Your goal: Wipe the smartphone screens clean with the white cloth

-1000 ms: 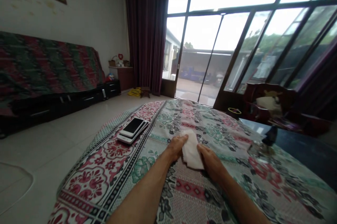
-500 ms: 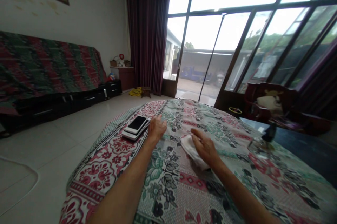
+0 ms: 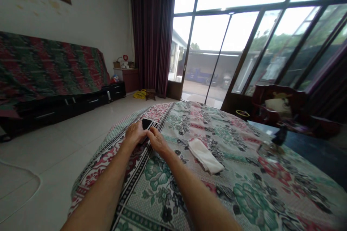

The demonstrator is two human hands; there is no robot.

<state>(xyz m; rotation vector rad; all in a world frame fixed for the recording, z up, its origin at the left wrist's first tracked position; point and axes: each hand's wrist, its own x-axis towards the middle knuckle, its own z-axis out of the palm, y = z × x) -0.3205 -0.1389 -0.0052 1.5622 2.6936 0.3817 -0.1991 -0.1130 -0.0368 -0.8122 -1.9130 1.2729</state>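
Note:
Two white smartphones with dark screens lie at the left part of the patterned tablecloth. The upper smartphone is between my hands, partly covered by them. A strip of the other smartphone shows at its right. My left hand is closed around the phone's left side, thumb toward the near edge. Against the near right edge, my right hand grips with bent fingers; its fingertips are partly hidden. A folded white cloth lies flat on the tablecloth, right of my right hand and apart from it.
A clear glass-like object stands on the right side of the tablecloth. Beyond it are a dark glossy surface and a wooden chair. A low black cabinet runs along the left wall. A white cable lies on the floor.
My right hand has let go of the white cloth and moved left to the smartphones. My left hand has shifted from their right side to the left side and taken hold.

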